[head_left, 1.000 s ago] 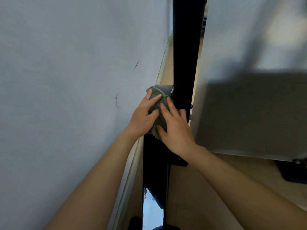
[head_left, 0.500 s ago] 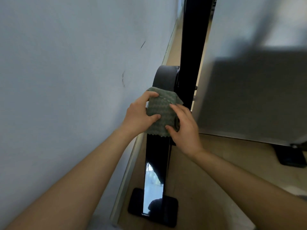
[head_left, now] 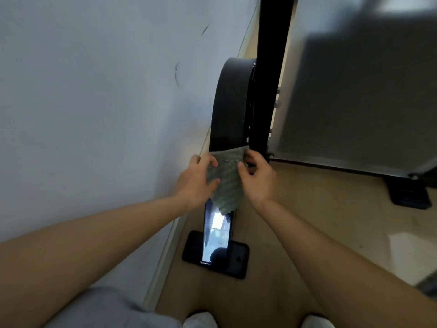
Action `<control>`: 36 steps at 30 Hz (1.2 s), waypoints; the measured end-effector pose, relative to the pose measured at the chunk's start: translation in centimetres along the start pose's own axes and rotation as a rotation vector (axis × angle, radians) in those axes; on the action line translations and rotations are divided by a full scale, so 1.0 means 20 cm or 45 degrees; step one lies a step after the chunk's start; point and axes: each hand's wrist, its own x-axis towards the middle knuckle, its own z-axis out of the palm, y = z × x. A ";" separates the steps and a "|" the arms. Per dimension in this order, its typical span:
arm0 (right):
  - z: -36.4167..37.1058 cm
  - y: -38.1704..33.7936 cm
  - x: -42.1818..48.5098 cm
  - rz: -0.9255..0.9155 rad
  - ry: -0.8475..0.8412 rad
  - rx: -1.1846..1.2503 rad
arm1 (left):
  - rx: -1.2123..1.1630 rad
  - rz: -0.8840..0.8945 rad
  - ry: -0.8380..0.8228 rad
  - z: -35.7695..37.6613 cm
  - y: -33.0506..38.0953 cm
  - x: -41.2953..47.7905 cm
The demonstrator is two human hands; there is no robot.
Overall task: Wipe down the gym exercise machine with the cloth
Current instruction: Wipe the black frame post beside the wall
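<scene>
A green-grey textured cloth [head_left: 226,178] lies over the glossy black housing of the exercise machine [head_left: 230,102], just below its rounded hump. My left hand [head_left: 197,179] grips the cloth's left side, thumb on top. My right hand [head_left: 256,177] pinches its right edge with curled fingers. Below the cloth the black housing [head_left: 216,230] runs down to a flat foot [head_left: 237,259] on the floor and mirrors a bright window. A black upright post [head_left: 272,67] rises beside the hump.
A pale wall [head_left: 94,91] with dark scuff marks stands close on the left, its skirting along the floor. A grey panel [head_left: 354,91] on black feet stands to the right. Tan floor [head_left: 331,221] lies between. My white shoes show at the bottom edge.
Both hands have slid the cloth down the black housing, off the rounded hump, which now shows bare above them. The view has tilted down, bringing the foot and my shoes into sight.
</scene>
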 end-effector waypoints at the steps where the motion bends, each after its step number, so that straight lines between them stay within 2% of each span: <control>1: 0.03 0.05 -0.05 0.042 -0.001 0.062 | 0.005 -0.022 -0.024 0.02 -0.02 -0.03; 8: 0.13 0.31 -0.20 0.164 0.063 0.214 | 0.097 -0.089 -0.221 0.11 -0.14 -0.16; 16: 0.13 0.64 -0.46 0.484 -0.290 0.120 | 0.342 -0.101 -0.560 0.23 -0.31 -0.37; 21: 0.18 0.78 -0.60 0.669 -0.341 0.145 | 0.393 -0.184 -0.817 0.33 -0.34 -0.51; 24: 0.20 0.81 -0.63 0.706 -0.332 0.165 | 0.362 -0.208 -0.959 0.35 -0.33 -0.53; 26: 0.21 0.80 -0.61 0.708 -0.280 0.173 | 0.368 -0.194 -0.875 0.33 -0.30 -0.51; 29: 0.20 0.74 -0.54 0.663 -0.152 0.288 | 0.417 -0.136 -0.506 0.29 -0.28 -0.43; 32: 0.18 0.60 -0.42 0.526 -0.028 0.393 | 0.313 -0.063 -0.181 0.23 -0.22 -0.34; 36: 0.16 0.42 -0.25 0.357 0.055 0.504 | 0.131 0.056 0.116 0.16 -0.14 -0.21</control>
